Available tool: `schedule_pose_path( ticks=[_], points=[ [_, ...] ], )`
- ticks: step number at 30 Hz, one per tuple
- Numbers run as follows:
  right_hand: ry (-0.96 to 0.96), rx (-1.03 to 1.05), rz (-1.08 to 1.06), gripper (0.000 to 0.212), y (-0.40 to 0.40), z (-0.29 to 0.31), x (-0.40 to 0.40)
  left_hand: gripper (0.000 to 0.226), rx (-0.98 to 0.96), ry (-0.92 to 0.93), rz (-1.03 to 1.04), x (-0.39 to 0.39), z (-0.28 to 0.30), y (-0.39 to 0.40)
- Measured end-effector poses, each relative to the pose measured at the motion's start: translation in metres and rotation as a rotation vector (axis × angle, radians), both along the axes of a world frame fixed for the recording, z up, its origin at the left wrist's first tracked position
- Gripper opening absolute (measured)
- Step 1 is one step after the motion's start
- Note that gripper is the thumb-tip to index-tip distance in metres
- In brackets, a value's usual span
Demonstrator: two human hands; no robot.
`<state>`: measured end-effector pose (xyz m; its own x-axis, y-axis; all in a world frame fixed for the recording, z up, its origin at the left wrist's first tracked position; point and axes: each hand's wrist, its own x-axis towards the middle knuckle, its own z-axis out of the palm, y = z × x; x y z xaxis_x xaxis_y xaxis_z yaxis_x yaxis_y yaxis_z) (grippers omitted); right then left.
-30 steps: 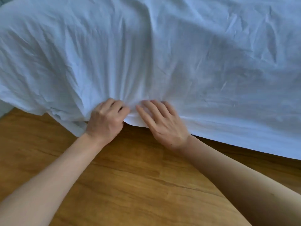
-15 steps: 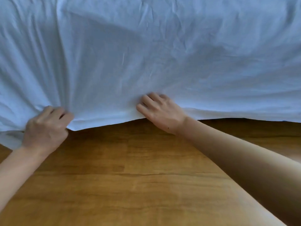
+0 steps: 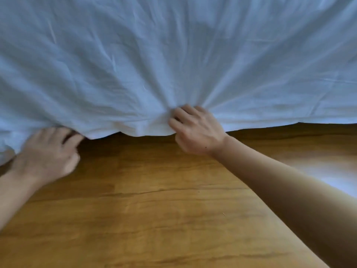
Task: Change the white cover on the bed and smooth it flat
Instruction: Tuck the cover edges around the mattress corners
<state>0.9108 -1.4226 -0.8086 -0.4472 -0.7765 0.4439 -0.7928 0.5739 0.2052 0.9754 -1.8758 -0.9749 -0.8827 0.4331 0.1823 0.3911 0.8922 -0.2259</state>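
head view is showing the right hand (image 3: 197,132) near the middle, its fingers curling into the lower edge of the white cover (image 3: 173,64) and pinching a bunch of cloth. creases are fanning up and outward from that grip across the cover. the right forearm is running from the wrist down to the lower right corner.

the left hand (image 3: 48,153) is sitting at the left edge, slightly blurred, its fingers curling round the same lower edge and gripping it where the cloth is folding under. the left forearm is leaving the picture at the lower left. the two hands are well apart along the edge, and between them the hem is sagging in a shallow wavy line.

the cover is filling the whole upper half, lying spread over the bed, wrinkled and not yet flat, with long folds running toward both hands. its lower edge is hanging at the side of the bed just above the floor (image 3: 154,219); to the right of the right hand the hem is running nearly straight to the picture's edge.

the floor is wooden, warm brown, filling the lower half beneath both arms. a pale patch of light is lying on it at the right, beside the right forearm.
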Motion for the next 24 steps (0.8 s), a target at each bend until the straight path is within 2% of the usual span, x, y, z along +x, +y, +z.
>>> schedule_pose_path(
  ticks=[2,3,4,5,7,11,14,17,19,21,24],
  points=[
    [-0.088,-0.029,-0.02,0.01,0.008,0.002,0.019,0.036,0.025,-0.034,-0.014,0.016,0.136,0.155],
    [-0.145,-0.015,-0.043,0.012,0.015,0.008,0.031,0.033,0.065,0.037,-0.103,0.024,0.17,0.2],
    [-0.195,-0.012,-0.09,0.013,0.022,0.016,0.04,0.031,0.055,0.105,-0.181,0.025,0.178,0.213],
    [-0.247,-0.018,-0.131,0.012,0.03,0.025,0.048,0.03,0.066,0.034,-0.196,0.021,0.188,0.222],
    [-0.347,-0.029,-0.239,0.012,0.047,0.053,0.063,0.029,0.111,-0.084,-0.093,0.02,0.213,0.246],
    [-0.521,-0.016,-0.473,0.011,0.094,0.122,0.099,0.028,0.26,-0.05,-0.119,0.043,0.276,0.307],
    [-0.593,-0.002,-0.601,0.008,0.136,0.172,0.124,0.03,0.359,-0.123,-0.125,0.063,0.324,0.355],
    [-0.642,-0.088,-0.756,0.01,0.19,0.213,0.132,0.027,0.443,-0.275,-0.01,0.075,0.361,0.423],
    [-0.654,-0.186,-0.899,0.011,0.239,0.231,0.128,0.024,0.526,-0.44,0.164,0.076,0.381,0.484],
    [-0.662,-0.264,-1.027,0.013,0.299,0.234,0.118,0.028,0.6,-0.62,0.319,0.069,0.386,0.552],
    [-0.722,-0.353,-1.139,0.015,0.399,0.223,0.093,0.03,0.632,-0.721,0.38,0.05,0.369,0.659]
  ],
)
